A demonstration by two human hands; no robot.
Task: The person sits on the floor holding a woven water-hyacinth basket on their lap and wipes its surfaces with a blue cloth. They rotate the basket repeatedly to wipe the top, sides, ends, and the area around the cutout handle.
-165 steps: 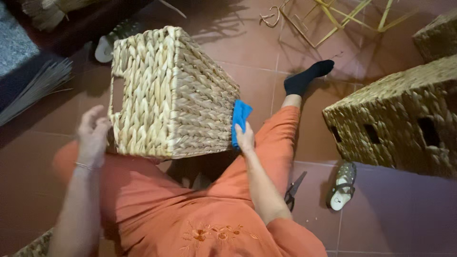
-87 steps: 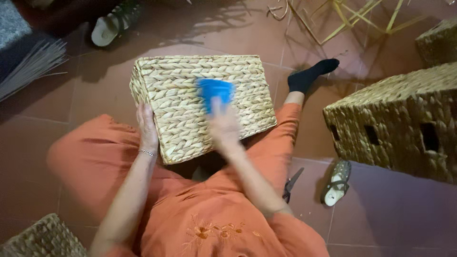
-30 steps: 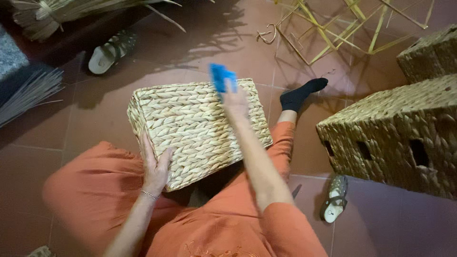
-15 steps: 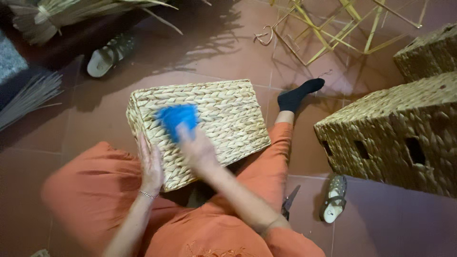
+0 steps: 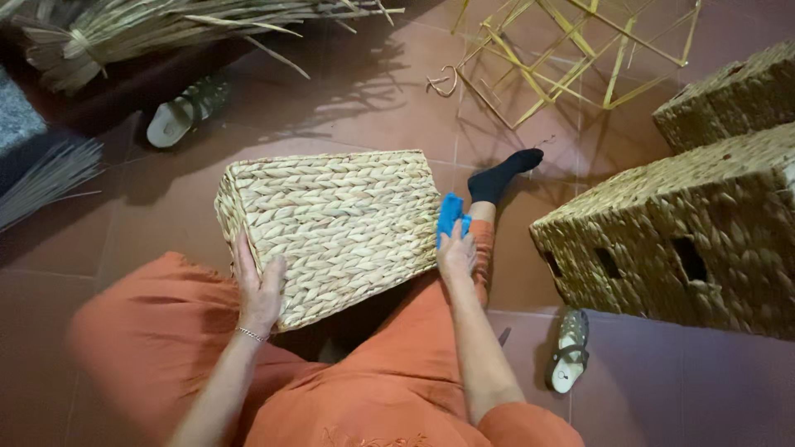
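Observation:
A rectangular woven straw basket [image 5: 335, 228] lies upside down across my lap, its flat bottom facing up. My left hand [image 5: 258, 285] presses flat against the basket's near left corner and steadies it. At the basket's right side, my right hand [image 5: 456, 252] holds a blue cloth [image 5: 449, 216] against the wicker wall. I sit on the floor in orange clothes, with my right leg stretched out and a black sock [image 5: 502, 175] on its foot.
Two more woven baskets [image 5: 679, 240] stand at the right. A sandal [image 5: 568, 361] lies beside my right leg, another sandal [image 5: 178, 116] at the upper left. Bundles of dry straw [image 5: 132, 33] and a yellow cane frame [image 5: 571, 54] lie on the red tiled floor.
My right hand has swept the blue cloth from the basket's top, across it, down to its right side. The basket was turned earlier from standing on end to lying flat.

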